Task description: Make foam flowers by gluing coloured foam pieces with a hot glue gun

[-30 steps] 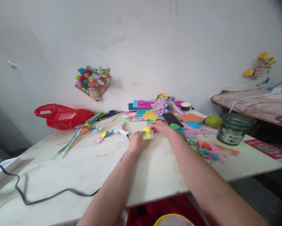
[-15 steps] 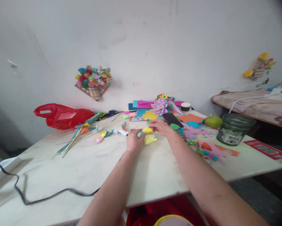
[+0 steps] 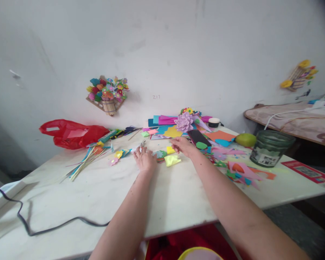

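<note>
Near the middle of the table [image 3: 78, 195], the left hand [image 3: 145, 160] is reaching palm down, fingers fanning over a white glue gun [image 3: 133, 151]; whether they are gripping it, I cannot tell; between the hands, which are staying apart, flower cutouts [image 3: 160, 155], a pale yellow piece [image 3: 172, 160] and a bright yellow piece [image 3: 170, 150] are lying; the right hand [image 3: 182, 145] is bending inward, fingertips pressing together; what they are pinching, I cannot tell.

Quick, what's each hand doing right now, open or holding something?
Left hand: open, fingers spread at the glue gun.
Right hand: pinched closed; cannot tell whether it holds anything.
</note>
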Demonstrator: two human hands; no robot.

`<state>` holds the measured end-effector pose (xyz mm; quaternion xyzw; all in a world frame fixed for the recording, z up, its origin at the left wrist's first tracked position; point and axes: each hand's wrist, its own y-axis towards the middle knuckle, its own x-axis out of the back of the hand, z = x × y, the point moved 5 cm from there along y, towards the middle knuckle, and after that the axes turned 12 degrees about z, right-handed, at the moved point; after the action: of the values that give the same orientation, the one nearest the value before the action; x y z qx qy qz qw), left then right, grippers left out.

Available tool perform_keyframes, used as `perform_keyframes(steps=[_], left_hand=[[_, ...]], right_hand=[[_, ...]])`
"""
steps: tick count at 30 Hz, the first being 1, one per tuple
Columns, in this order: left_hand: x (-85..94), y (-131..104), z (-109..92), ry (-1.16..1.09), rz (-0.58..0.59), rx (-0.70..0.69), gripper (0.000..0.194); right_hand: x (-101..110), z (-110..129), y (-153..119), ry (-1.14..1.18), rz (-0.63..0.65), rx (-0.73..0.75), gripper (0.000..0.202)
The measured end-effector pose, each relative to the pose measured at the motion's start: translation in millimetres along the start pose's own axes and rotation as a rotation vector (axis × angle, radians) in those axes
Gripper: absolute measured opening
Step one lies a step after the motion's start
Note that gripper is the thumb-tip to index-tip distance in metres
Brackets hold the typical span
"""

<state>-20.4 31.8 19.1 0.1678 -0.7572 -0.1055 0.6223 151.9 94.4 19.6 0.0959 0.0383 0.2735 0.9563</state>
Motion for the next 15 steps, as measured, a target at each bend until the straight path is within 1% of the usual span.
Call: perform_keyframes(steps=[3,7,12,15], left_hand=[[-4.9,1,-2,0.078,0.033,-0.007,0.028],[-9.2,3,-4,0.143,0.056,-0.016,0.03],[-13.9,5,-4,0.134,0.101,0.014,0.03],[-15.3,6,-4,0.105,0.111,0.033,0.028]], right_hand=[[-2,1,1,-0.016,0.031,0.018,0.027],[-6,0,0,-0.027,0.067,-0.02,0.024],[-9,-1,0,0.021,0.085,-0.052,0.019],[-11,-2,0,0.08,0.119,-0.065,0.015]])
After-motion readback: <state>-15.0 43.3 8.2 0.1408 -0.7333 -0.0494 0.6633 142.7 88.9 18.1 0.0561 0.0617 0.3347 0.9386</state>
